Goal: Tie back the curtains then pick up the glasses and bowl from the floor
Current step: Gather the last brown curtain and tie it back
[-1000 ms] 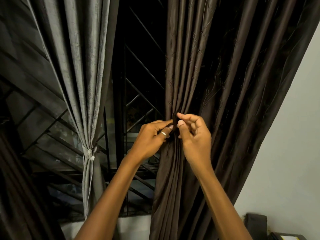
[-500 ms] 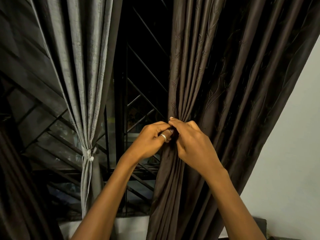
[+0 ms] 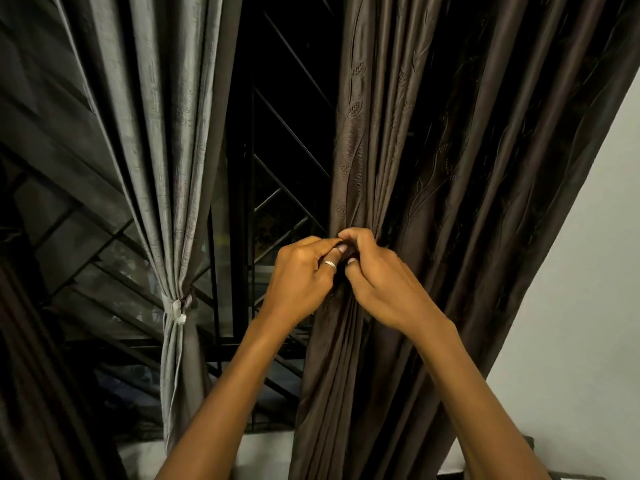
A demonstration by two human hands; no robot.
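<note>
A dark brown curtain (image 3: 433, 168) hangs on the right, gathered into a narrow bunch at mid height. My left hand (image 3: 304, 275), with a ring on it, and my right hand (image 3: 381, 282) meet at that bunch, fingertips pinching a dark tie (image 3: 346, 254) wrapped around the fabric. The tie is mostly hidden under my fingers. On the left, a grey curtain (image 3: 162, 133) is bound with a pale tie (image 3: 176, 308). No glasses, bowl or floor show in this view.
Between the curtains is a dark window with black metal bars (image 3: 284, 133). A pale wall (image 3: 571, 271) lies to the right. A dark object's edge (image 3: 530, 445) shows at the bottom right. Another dark curtain (image 3: 31, 375) hangs at far left.
My right hand has closed in against my left hand at the gather, its fingers curling down over the tie. The view has tilted slightly upward.
</note>
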